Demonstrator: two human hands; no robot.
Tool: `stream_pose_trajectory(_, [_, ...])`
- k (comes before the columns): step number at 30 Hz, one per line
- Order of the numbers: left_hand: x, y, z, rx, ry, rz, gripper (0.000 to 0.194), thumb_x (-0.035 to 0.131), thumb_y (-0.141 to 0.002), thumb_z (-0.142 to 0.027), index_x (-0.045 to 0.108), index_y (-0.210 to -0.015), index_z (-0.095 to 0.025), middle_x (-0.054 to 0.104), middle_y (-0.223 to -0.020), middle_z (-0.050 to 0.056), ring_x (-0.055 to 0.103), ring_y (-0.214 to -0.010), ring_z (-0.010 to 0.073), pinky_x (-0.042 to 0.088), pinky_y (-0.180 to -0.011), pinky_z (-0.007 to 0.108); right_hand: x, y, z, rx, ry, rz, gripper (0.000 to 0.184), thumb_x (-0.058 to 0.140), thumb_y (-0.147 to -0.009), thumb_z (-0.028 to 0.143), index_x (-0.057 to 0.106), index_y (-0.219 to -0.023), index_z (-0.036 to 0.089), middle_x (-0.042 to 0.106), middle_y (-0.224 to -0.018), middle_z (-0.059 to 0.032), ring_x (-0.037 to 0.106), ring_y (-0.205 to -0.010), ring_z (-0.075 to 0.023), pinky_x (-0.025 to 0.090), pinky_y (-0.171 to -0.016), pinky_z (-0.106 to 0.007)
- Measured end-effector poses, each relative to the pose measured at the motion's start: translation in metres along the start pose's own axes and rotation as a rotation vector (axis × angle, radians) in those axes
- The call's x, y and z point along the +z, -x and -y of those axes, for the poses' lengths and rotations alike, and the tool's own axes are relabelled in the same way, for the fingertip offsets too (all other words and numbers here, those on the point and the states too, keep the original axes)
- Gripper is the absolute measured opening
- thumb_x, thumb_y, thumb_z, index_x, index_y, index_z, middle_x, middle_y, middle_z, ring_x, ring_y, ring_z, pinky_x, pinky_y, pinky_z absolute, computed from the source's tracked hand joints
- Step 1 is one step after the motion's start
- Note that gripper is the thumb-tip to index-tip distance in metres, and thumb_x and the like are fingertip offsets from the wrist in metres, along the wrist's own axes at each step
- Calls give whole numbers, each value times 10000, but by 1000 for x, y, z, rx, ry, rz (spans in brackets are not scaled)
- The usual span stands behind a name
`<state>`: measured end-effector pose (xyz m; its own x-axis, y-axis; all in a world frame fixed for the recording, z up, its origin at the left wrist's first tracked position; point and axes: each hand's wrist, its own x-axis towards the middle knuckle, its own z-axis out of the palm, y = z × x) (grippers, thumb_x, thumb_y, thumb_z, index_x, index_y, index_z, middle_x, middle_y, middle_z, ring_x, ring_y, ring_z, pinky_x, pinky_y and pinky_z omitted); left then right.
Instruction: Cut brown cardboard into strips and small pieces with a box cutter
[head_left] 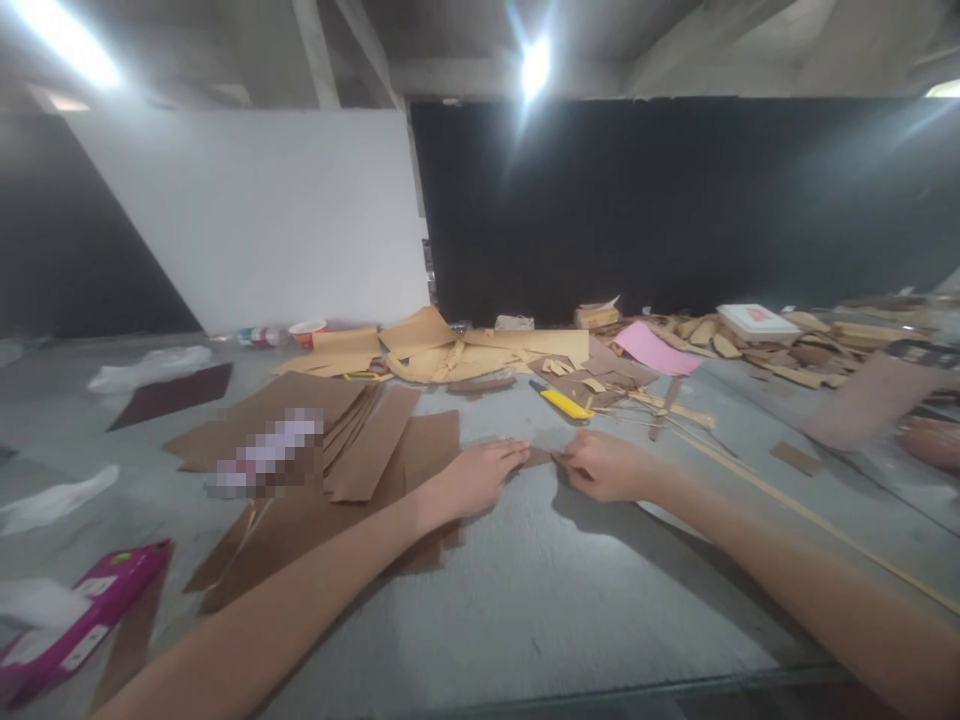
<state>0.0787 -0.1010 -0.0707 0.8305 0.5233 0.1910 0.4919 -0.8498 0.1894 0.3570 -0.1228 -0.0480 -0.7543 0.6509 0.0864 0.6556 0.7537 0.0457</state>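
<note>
A small brown piece of sheet material (538, 457) lies on the grey table between my hands. My left hand (480, 478) lies flat with its fingers stretched out, their tips at the piece's left edge. At the opposite end, my right hand (600, 467) is closed in a pinch on the piece's corner. Just beyond my hands rests a yellow utility knife (566, 404). Beside and under my left forearm are several larger brown sheets (386, 445), stacked and overlapping.
Tan offcuts (487, 352) and brown scraps run along the back. A pink sheet (656, 348) and a white box (757, 323) stand among them. A magenta object (90, 620) lies at the left front, near crumpled white plastic (60, 497). A long tan strip (817, 520) crosses the right side.
</note>
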Motion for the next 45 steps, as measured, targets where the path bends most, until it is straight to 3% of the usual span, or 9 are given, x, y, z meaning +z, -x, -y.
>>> stream_pose_trajectory(3, [0, 1, 0, 6, 14, -13, 559, 431, -993, -75, 547, -1524, -207, 532, -1623, 82, 484, -1520, 207, 381, -1280, 406, -1, 4, -6, -15, -12, 4, 249, 521, -959, 150, 748, -857, 159, 706, -713, -76, 581, -670, -190, 351, -701, -334])
stream_pose_trajectory(7, [1, -1, 2, 9, 3, -6, 540, 431, -990, -74, 572, -1497, -195, 545, -1612, 88, 502, -1507, 208, 370, -1286, 401, 0, 7, -16, -4, -44, -12, 283, 544, -938, 168, 687, -695, 184, 674, -662, -63, 571, -666, -183, 328, -665, -322])
stream_pose_trajectory(11, [3, -2, 3, 20, 2, -13, 533, 438, -985, -70, 580, -1487, -179, 560, -1598, 103, 510, -1500, 210, 364, -1287, 402, 0, 8, -24, 64, -49, -167, 341, 521, -985, 180, 648, -669, 186, 654, -671, -60, 569, -685, -180, 349, -686, -319])
stream_pose_trajectory(14, [3, -1, 2, 18, 27, -30, 548, 445, -978, -68, 575, -1498, -183, 555, -1602, 106, 500, -1508, 213, 376, -1280, 408, 3, 5, -24, 102, -74, -262, 338, 490, -1061, 246, 724, -825, 179, 699, -775, -70, 612, -752, -192, 400, -740, -322])
stream_pose_trajectory(17, [2, 0, 2, -1, 87, -54, 553, 457, -969, -72, 594, -1488, -203, 565, -1594, 94, 499, -1508, 213, 388, -1278, 420, 11, 1, -22, 32, -153, -236, 279, 507, -1085, 294, 769, -1063, 201, 745, -931, -74, 664, -867, -203, 445, -800, -322])
stream_pose_trajectory(19, [1, 1, 2, -11, 128, -73, 549, 455, -966, -69, 618, -1469, -217, 579, -1582, 81, 502, -1505, 208, 389, -1282, 429, 16, -1, -22, 5, -171, -208, 271, 518, -1086, 299, 773, -1111, 210, 748, -947, -71, 675, -881, -206, 458, -828, -331])
stream_pose_trajectory(28, [1, 0, 2, -61, 205, -83, 542, 450, -963, -67, 654, -1449, -194, 568, -1588, 88, 476, -1527, 218, 377, -1297, 445, 23, -2, -23, 4, -186, -212, 310, 479, -1107, 300, 775, -1119, 212, 759, -928, -61, 686, -872, -202, 471, -862, -344])
stream_pose_trajectory(36, [2, -1, 1, -60, 199, -97, 539, 464, -944, -49, 674, -1421, -189, 592, -1564, 90, 490, -1517, 206, 391, -1288, 430, 29, 0, -24, -108, 26, -229, 413, 391, -1147, 297, 761, -1001, 184, 721, -862, -64, 620, -806, -196, 439, -826, -347])
stream_pose_trajectory(45, [0, -2, 0, -59, 214, -96, 548, 469, -933, -38, 681, -1414, -191, 585, -1568, 89, 497, -1512, 211, 400, -1282, 436, 19, 1, -20, -164, 79, -193, 389, 394, -1124, 239, 749, -982, 170, 711, -845, -67, 601, -795, -201, 416, -817, -352])
